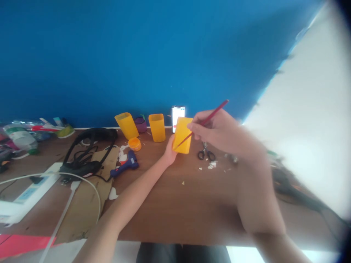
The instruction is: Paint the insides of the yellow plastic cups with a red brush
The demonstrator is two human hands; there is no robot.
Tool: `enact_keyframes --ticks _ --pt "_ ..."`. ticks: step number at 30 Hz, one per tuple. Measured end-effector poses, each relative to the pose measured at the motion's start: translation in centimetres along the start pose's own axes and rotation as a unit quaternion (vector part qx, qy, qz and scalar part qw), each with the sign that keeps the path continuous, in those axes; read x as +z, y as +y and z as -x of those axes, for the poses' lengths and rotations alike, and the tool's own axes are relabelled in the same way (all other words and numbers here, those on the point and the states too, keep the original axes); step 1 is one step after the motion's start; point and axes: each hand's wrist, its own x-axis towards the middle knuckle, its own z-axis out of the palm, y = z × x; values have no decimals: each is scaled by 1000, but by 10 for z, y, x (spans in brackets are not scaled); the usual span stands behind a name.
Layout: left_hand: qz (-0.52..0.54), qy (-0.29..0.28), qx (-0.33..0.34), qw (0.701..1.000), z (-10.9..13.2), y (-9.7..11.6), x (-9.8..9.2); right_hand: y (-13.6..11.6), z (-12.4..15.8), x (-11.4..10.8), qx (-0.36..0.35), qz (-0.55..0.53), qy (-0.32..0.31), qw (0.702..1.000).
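My left hand (170, 152) is closed round the left side of a yellow cup (181, 132), held up off the table; part of its fingers is hidden behind the cup. In my right hand (210, 126) is a thin red paintbrush (216, 110), pinched between thumb and fingers. Its tip slants down to the lower left face of the cup and seems to touch it. Two more yellow cups stand by the wall, one tilted (127, 126) and one upright (157, 128). A small orange paint jar (135, 144) sits in front of them.
A phone (178, 114) leans on the blue wall behind the held cup. Black scissors (206, 151) and white scraps lie to the right. Leftward are a blue glue gun (126, 164), a black head strap (90, 146), cardboard (79, 215), a power strip (33, 193) and cables.
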Motion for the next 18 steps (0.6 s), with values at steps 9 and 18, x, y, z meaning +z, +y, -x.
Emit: enact_keyframes --ticks 9,18 --pt "-10 6 -5 1000 -3 -5 -5 6 -8 7 12 56 45 997" --pt "-6 19 -7 1000 -1 -5 -5 14 -9 4 -8 100 187 977"
